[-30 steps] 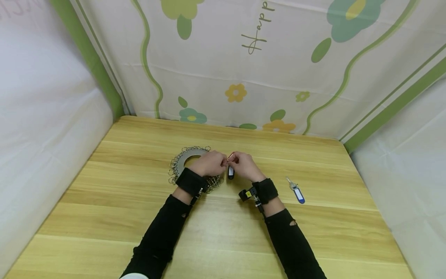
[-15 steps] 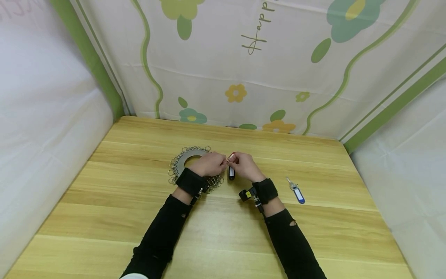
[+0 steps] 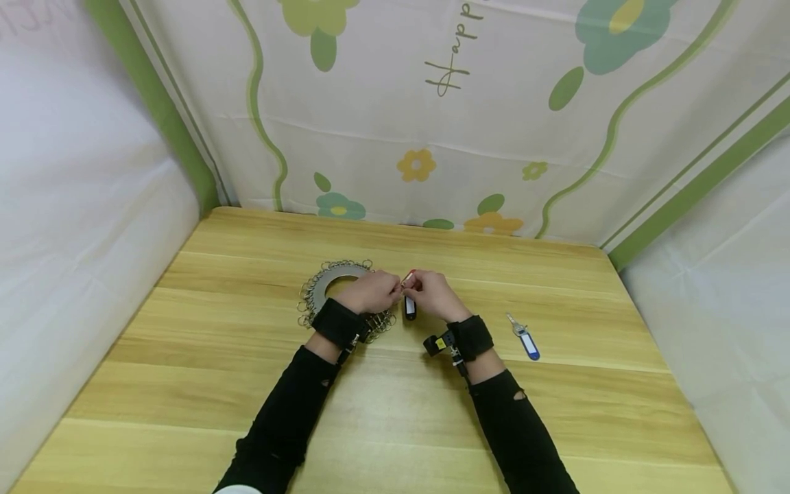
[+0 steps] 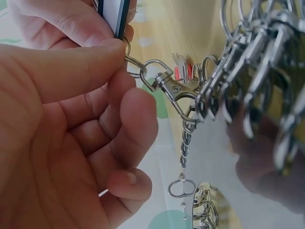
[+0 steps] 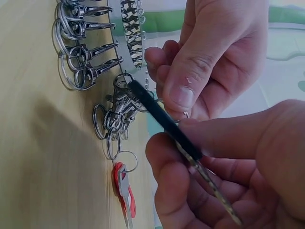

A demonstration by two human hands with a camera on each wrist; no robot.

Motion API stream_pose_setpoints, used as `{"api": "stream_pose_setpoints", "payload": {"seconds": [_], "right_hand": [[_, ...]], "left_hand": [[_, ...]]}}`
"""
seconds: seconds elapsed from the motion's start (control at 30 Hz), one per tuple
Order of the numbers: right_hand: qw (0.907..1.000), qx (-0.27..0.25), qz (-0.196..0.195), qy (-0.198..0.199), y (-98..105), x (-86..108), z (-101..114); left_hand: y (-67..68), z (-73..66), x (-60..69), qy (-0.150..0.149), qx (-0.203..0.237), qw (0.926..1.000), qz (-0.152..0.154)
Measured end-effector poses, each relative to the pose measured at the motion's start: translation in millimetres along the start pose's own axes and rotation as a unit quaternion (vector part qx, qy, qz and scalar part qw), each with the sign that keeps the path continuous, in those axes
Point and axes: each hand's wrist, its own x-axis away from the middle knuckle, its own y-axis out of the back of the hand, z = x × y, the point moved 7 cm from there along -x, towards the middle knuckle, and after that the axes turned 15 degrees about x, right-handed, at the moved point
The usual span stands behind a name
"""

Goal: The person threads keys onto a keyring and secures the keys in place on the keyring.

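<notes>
One ring (image 4: 135, 62) on a clip (image 4: 175, 89) of the metal rack (image 3: 319, 288) is pinched by the left hand (image 3: 372, 291), while the right hand (image 3: 433, 295) pinches the black tag (image 3: 410, 309) and key (image 5: 217, 192) just beside it, so best steady the ring and turn the tag gently.

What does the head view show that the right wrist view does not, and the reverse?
Only the head view: an oblong blue tag with its silver key.

Only the right wrist view: a thin notched metal strip, probably a key.

Both: the flat grey metal ring with clips, the oblong black tag, a small red tag, the left hand, the right hand, the wooden table.
</notes>
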Motion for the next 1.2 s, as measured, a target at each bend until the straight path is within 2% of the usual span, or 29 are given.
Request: {"api": "stream_pose_setpoints", "payload": {"seconds": [0.3,0.57,0.7,0.9,1.2], "right_hand": [[0.9998,-0.01,0.018,0.006,1.6,-0.8,4.6],[0.998,-0.054,0.029,0.017,1.7,0.7,3.8],[0.997,-0.055,0.047,0.029,-1.1,2.2,-0.2],[0.9964,-0.004,0.077,0.033,-1.1,0.4,-4.0],[0.9869,0.102,0.105,0.069,1.5,-7.3,-5.3]], "left_hand": [[4.2,0.8,1.0,0.008,0.002,0.9999,-0.01],[5.7,-3.4,2.1,-0.022,0.007,0.9996,-0.018],[0.1,-4.2,2.0,-0.032,0.017,0.9993,-0.012],[-5.8,0.6,0.7,-0.035,0.026,0.999,-0.01],[9.0,1.7,8.4,-0.017,0.071,0.9973,-0.005]]}}
